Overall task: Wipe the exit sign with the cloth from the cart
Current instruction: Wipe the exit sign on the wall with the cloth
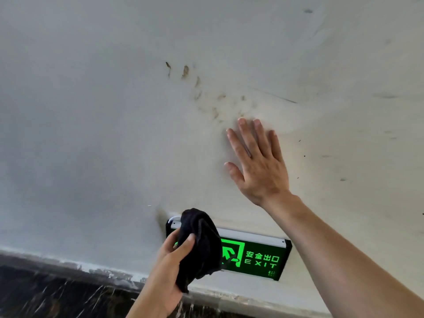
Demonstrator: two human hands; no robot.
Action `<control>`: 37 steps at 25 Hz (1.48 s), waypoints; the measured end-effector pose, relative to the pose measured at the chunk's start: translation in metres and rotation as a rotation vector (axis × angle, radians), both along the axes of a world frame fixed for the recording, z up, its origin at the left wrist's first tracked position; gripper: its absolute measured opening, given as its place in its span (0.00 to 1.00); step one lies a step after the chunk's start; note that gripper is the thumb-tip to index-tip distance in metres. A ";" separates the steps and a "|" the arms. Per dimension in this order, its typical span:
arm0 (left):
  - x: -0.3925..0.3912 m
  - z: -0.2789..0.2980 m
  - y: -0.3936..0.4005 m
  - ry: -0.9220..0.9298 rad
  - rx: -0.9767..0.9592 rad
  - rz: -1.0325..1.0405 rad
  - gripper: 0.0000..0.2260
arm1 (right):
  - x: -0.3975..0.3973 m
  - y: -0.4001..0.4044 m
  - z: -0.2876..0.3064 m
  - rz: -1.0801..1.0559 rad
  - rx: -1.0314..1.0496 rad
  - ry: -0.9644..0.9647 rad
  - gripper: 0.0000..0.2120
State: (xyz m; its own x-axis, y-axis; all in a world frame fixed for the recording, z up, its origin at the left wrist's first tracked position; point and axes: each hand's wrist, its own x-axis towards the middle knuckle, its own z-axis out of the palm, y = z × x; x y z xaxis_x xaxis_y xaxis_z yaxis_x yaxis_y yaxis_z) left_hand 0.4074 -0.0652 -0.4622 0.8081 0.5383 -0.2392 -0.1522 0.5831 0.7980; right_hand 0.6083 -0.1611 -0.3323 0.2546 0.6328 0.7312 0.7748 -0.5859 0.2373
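Observation:
A green lit exit sign (259, 258) in a black frame with a silver top strip is fixed low on a white wall. My left hand (171, 271) is shut on a bunched black cloth (199, 244), which presses on the sign's left end and hides that part. My right hand (257, 166) lies flat with fingers spread on the wall, above and to the right of the sign, holding nothing.
The white wall (114, 111) carries brown smudges (197, 90) above my right hand and several dark scuffs. A dark marble skirting (57, 292) with a chipped paint edge runs below the sign. A white cable (173, 218) loops at the sign's top left corner.

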 end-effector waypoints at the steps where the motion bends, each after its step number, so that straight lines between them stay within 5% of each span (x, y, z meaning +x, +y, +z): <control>1: -0.001 -0.002 0.005 -0.006 -0.008 0.029 0.17 | 0.005 0.004 -0.004 -0.018 0.004 -0.025 0.32; 7: -0.014 -0.005 0.044 -0.020 0.091 0.254 0.23 | 0.024 0.019 -0.018 -0.015 0.126 -0.191 0.32; 14: -0.011 -0.015 0.079 0.438 0.924 0.633 0.24 | 0.028 0.021 -0.020 -0.004 0.161 -0.248 0.30; 18: 0.016 -0.039 0.076 0.556 1.040 0.576 0.26 | 0.029 0.023 -0.021 0.010 0.202 -0.282 0.29; 26: 0.028 -0.075 0.079 0.396 0.826 0.424 0.24 | 0.033 0.028 -0.025 -0.004 0.271 -0.372 0.30; 32: 0.032 -0.083 0.078 0.208 0.441 0.462 0.27 | 0.034 0.029 -0.026 -0.022 0.263 -0.371 0.30; 37: 0.029 -0.108 0.089 0.267 0.232 0.435 0.24 | 0.034 0.029 -0.024 -0.032 0.266 -0.383 0.31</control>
